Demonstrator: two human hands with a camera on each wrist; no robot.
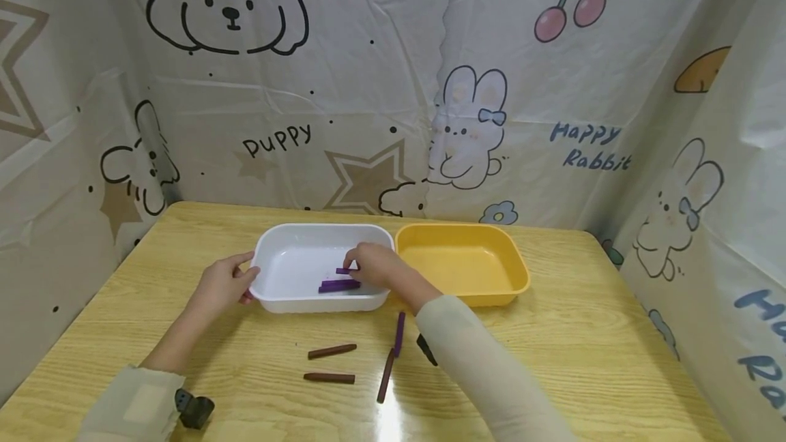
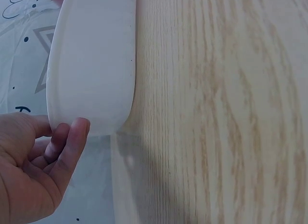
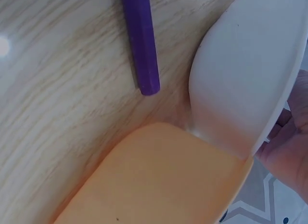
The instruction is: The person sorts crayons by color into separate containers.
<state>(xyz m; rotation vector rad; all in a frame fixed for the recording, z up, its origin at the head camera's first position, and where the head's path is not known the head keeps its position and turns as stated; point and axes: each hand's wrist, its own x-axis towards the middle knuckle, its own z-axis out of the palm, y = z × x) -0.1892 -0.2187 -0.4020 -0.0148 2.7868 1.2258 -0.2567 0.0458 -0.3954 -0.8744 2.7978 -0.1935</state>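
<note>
My left hand (image 1: pixel 226 282) grips the left end of the white plastic container (image 1: pixel 319 305), thumb at the rim. In the left wrist view its fingertips touch the container's (image 2: pixel 91 65) outer wall. My right hand (image 1: pixel 381 268) reaches over the container's right side and pinches a purple crayon (image 1: pixel 341 271) by one end. Below that crayon, more purple crayons (image 1: pixel 339 286) lie on the container floor. Another purple crayon (image 1: pixel 400 334) is on the table, also seen in the right wrist view (image 3: pixel 142 46). There the container wall hides part of my right hand (image 3: pixel 288 147).
A yellow container (image 1: pixel 460 264) stands against the white one's right side. On the wooden table (image 1: pixel 583 333) in front lie three brown crayons: one upper (image 1: pixel 332 351), one lower (image 1: pixel 329 378), one slanted (image 1: pixel 385 376) touching the purple crayon. A printed cloth (image 1: pixel 368 87) hangs behind.
</note>
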